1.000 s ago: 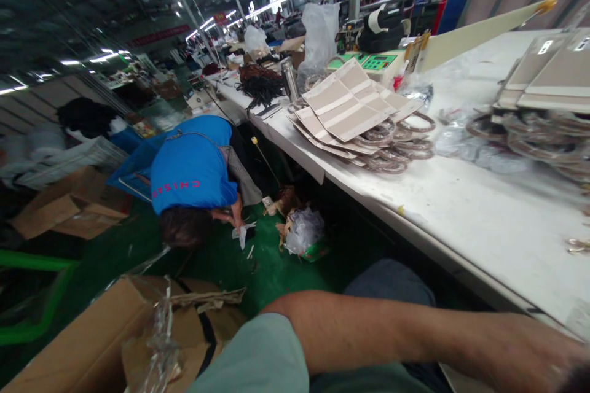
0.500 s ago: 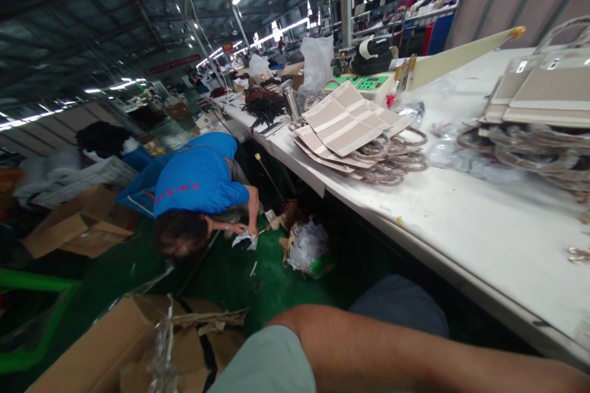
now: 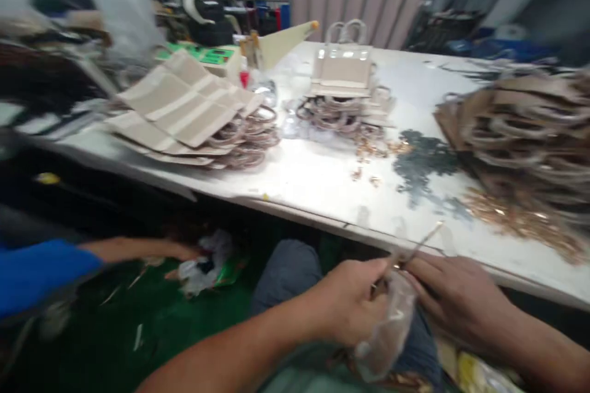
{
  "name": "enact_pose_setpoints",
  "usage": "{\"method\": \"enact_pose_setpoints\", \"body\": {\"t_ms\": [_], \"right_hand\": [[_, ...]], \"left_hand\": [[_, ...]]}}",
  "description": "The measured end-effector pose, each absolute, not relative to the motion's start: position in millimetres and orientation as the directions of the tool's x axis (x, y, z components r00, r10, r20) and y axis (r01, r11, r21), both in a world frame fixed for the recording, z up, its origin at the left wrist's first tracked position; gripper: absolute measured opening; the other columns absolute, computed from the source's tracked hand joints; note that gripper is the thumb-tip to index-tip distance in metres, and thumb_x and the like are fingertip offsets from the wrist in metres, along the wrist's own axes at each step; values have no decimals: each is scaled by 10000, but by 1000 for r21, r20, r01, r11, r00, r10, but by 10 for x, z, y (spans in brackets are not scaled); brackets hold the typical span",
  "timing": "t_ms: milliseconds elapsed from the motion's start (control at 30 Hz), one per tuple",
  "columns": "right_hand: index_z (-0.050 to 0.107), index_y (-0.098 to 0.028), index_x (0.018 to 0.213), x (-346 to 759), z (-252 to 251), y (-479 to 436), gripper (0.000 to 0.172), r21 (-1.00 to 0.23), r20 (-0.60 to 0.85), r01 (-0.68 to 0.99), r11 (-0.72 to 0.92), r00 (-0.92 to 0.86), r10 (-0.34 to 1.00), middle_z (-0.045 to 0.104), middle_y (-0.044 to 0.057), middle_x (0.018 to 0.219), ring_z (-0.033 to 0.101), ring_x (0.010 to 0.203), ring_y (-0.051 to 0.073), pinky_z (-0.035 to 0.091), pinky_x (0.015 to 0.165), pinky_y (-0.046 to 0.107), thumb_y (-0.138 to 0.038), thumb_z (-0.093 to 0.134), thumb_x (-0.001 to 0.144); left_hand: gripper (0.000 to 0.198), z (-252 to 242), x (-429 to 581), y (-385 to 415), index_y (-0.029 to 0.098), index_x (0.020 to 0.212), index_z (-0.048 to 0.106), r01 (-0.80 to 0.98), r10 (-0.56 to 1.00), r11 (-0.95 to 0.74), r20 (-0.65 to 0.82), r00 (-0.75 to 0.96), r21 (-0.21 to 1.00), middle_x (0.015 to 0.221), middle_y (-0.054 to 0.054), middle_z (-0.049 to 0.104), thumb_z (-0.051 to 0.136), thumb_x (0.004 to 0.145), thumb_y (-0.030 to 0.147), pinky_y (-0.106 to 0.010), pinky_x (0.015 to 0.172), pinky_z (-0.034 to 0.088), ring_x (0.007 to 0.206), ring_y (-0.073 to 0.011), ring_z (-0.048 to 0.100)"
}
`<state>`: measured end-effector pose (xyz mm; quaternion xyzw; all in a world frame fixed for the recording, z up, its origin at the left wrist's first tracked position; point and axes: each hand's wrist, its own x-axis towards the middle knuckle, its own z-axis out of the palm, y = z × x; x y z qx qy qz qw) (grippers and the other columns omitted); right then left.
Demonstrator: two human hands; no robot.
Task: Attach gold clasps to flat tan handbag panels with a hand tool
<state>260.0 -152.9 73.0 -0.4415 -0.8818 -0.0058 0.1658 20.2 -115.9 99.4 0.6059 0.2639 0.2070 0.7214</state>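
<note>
My left hand and my right hand meet low in the view, both pinching the top of a clear plastic bag that hangs over my lap. A thin pale rod, blurred, sticks up from between my fingers; its kind is hard to tell. On the white worktable in front lie beige bag panels, a heap of bag handles and scattered brass fittings. Neither hand touches the table.
A co-worker's blue sleeve and arm reach in from the left, above a plastic bag on the green floor. A finished beige bag stands at the table's back. A green-panelled machine sits behind the panels.
My head has swung right, now facing across the table. My hands have come together on the plastic bag, replacing the single forearm stretched across the bottom. The co-worker's bent back has left view, leaving a sleeve.
</note>
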Motion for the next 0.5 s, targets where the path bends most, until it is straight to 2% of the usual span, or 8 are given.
{"method": "enact_pose_setpoints", "body": {"t_ms": [33,100,200,400,500], "right_hand": [[641,-239,877,2637,757,-1524,464,-133,222,783,608,-574,788,682,66,790,655,677,194,408,594,361,-359,302,1169],[643,-211,886,2644,784,-1484,450,-160,169,802,575,-552,817,679,56,808,635,669,187,366,602,361,-328,309,1164],[648,-195,865,2582,773,-1442,444,-207,190,831,516,-483,855,668,38,783,608,657,174,308,592,362,-319,331,1150],[631,-198,811,2553,677,-1449,387,-224,237,858,463,-412,880,691,24,787,606,667,163,274,552,346,-371,466,1114],[648,-196,819,2557,663,-1438,385,-205,214,894,398,-356,910,709,27,801,627,678,170,279,536,347,-395,492,1109]], "left_hand": [[225,950,238,-1116,139,960,691,34,619,139,-114,777,990,911,-52,684,630,882,340,-282,841,522,845,-194,588],[263,878,305,-1050,134,1013,697,75,614,37,-82,785,996,959,-61,704,585,908,348,-286,850,523,845,-196,591],[321,843,360,-1018,161,1073,739,162,636,-75,-78,768,984,1023,-64,746,578,927,398,-287,873,534,896,-220,643],[373,699,424,-901,320,1078,798,225,669,-101,-101,736,969,892,16,778,580,877,546,-293,740,565,918,-275,697],[349,537,505,-777,388,1071,808,273,686,-112,-125,717,955,897,49,788,642,819,564,-306,745,582,956,-304,721]]}}
